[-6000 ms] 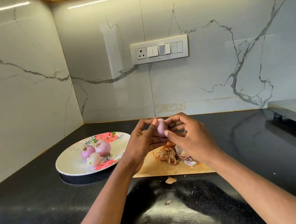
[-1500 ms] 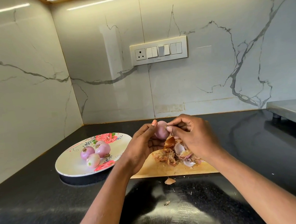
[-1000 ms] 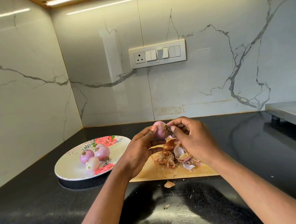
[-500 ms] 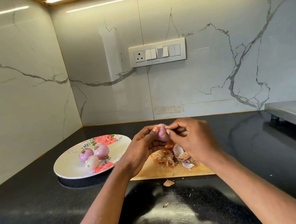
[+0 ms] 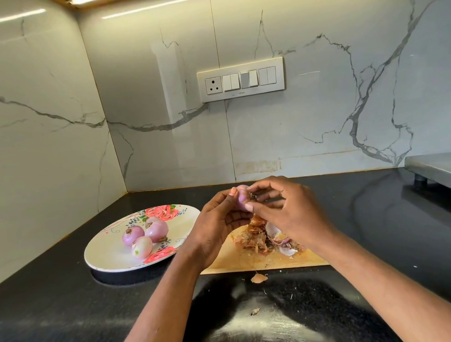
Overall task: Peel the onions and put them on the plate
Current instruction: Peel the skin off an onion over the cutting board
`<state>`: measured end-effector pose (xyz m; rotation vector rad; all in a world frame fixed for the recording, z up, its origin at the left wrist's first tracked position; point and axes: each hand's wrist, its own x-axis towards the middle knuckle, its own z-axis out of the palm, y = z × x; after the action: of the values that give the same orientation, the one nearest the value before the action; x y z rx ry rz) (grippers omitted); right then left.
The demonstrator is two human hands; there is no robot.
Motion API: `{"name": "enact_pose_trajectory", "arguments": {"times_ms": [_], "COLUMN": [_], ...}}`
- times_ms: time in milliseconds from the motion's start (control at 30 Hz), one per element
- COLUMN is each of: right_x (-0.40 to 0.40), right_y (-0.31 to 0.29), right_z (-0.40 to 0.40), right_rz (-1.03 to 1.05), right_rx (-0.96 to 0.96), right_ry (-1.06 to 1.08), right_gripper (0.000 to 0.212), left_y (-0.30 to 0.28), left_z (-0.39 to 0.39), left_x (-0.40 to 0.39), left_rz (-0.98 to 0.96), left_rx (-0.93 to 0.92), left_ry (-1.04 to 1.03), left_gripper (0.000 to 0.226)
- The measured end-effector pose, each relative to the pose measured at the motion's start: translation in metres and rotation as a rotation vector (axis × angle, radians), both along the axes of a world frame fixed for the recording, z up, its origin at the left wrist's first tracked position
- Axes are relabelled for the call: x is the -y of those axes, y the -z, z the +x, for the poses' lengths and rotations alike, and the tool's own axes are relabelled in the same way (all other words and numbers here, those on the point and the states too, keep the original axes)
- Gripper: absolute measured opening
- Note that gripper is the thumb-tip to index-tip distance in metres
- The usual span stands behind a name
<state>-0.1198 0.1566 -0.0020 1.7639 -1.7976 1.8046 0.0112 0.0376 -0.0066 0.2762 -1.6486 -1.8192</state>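
A: Item: onion, held above the board, plate to the left.
B: Grip?
A: Left hand cups it; right hand pinches at its top end.
B: Handling?
A: Likely light, firm, slick once bare. Hold round the middle; lift skin from the tip.

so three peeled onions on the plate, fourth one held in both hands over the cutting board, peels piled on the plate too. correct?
One thing is off: the peels are piled on the cutting board, not on the plate. The head view shows it. The rest holds: three peeled onions lie on the plate, and the fourth onion is held by the left hand and right hand over the board.
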Motion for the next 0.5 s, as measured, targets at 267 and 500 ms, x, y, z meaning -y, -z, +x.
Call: {"name": "enact_pose_trajectory", "arguments": {"times_ms": [267, 500], "right_x": [0.0021, 0.0052], "right_y": [0.0032, 0.0056], "right_z": [-0.003, -0.0069], "right_rz": [-0.082, -0.079], "right_rx": [-0.106, -0.166], "right_ry": [0.061, 0.169], "right_gripper": [0.022, 0.005], "left_y": [0.0026, 0.0027], "left_z": [-0.0005, -0.0009], "left_x": [0.0003, -0.0006], "left_rz": [-0.051, -0.059], "left_rx": [0.027, 0.044], "left_ry": [-0.011, -0.025], "left_gripper": [0.029, 0.03]}}
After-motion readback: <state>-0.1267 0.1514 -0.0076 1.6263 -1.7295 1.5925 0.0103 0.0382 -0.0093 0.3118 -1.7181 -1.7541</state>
